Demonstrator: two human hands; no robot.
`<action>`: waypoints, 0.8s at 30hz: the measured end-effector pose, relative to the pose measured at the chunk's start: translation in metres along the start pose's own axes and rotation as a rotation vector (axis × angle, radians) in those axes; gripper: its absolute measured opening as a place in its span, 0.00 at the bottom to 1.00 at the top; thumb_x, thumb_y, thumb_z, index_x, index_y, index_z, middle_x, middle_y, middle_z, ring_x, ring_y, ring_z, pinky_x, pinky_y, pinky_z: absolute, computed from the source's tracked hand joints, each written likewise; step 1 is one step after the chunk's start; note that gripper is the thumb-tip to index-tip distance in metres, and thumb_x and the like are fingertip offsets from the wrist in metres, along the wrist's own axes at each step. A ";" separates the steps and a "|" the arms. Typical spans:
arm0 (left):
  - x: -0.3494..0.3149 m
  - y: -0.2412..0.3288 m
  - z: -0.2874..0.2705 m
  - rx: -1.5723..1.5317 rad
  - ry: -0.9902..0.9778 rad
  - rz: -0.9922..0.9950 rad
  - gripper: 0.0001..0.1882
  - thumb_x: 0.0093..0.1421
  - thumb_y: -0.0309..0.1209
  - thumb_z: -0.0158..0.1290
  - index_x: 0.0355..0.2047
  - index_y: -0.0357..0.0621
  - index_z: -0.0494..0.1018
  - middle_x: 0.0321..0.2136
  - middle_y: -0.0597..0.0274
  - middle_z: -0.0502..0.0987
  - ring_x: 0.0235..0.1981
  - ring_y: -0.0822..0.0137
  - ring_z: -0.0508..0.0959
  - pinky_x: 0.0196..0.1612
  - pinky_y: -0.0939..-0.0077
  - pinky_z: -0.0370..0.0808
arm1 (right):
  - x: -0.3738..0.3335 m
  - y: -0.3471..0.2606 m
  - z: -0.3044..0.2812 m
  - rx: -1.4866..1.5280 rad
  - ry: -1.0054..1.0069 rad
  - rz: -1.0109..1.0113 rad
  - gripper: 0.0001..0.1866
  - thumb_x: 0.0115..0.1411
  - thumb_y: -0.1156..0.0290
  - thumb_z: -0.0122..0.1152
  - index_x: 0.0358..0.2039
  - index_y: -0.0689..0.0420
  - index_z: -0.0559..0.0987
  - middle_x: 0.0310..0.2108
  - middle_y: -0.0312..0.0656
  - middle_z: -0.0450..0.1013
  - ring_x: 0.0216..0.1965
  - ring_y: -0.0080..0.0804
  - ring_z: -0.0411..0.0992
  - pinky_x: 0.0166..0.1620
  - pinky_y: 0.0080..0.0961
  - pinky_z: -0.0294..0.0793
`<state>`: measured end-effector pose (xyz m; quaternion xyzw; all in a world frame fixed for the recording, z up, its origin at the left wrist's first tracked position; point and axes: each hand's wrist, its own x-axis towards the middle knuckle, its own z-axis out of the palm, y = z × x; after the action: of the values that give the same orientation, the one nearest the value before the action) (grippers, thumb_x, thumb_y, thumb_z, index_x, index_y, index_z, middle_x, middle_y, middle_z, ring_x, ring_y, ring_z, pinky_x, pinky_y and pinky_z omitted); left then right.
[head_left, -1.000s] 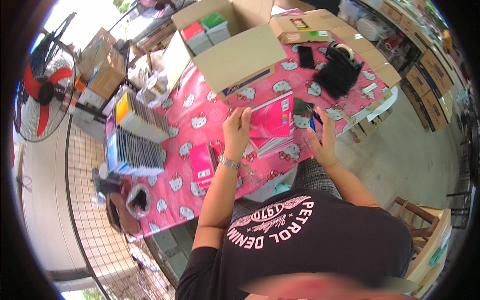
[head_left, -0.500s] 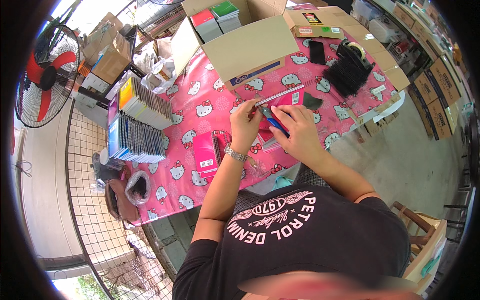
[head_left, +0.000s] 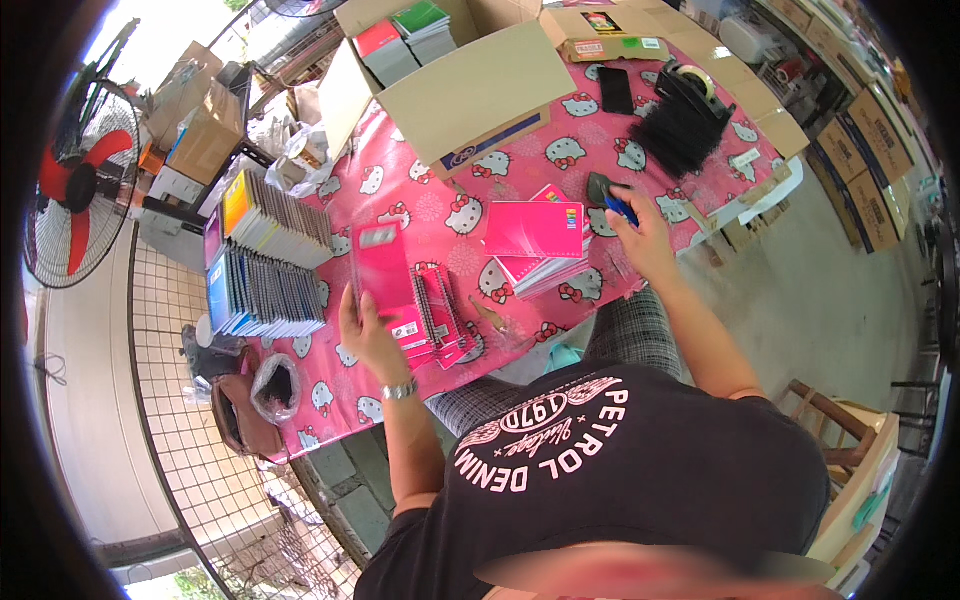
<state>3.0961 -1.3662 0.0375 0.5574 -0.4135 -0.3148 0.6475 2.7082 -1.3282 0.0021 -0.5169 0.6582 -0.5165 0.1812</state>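
Observation:
At the left, my left hand (head_left: 368, 335) grips the lower left edge of a pink spiral notebook (head_left: 382, 270), a little blurred. Below and right of it lie several pink spiral notebooks (head_left: 438, 315), loosely overlapping. My right hand (head_left: 645, 237) is closed around blue-handled pliers (head_left: 621, 209); the fingers partly hide the tool. Just beyond it rests a dark, flat greenish object (head_left: 600, 188). Between my hands is a stack of pink books (head_left: 535, 230), its sheets slightly fanned out.
Spiral notebooks stand in rows (head_left: 265, 280) at the left. Farther back is an open carton (head_left: 480, 100) holding books. A phone (head_left: 616, 92), a heap of black coils (head_left: 680, 135) and a tape roll (head_left: 697, 82) lie far right. A fan (head_left: 82, 185) stands left.
My hands have moved apart. The spiral notebook they were working on at the centre is now at the left in my left hand. My right hand has moved right with the pliers.

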 end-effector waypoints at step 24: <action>-0.062 0.027 0.150 0.779 -1.038 1.031 0.11 0.56 0.31 0.58 0.41 0.46 0.78 0.40 0.61 0.77 0.44 0.59 0.77 0.45 0.61 0.77 | 0.106 0.138 -0.023 -0.199 -0.014 0.036 0.18 0.60 0.70 0.54 0.49 0.56 0.80 0.42 0.49 0.76 0.46 0.45 0.76 0.51 0.36 0.74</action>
<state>2.9329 -1.3771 0.0578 0.2662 -0.9429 -0.0298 0.1979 2.5802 -1.4183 -0.0771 -0.5241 0.7140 -0.4418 0.1427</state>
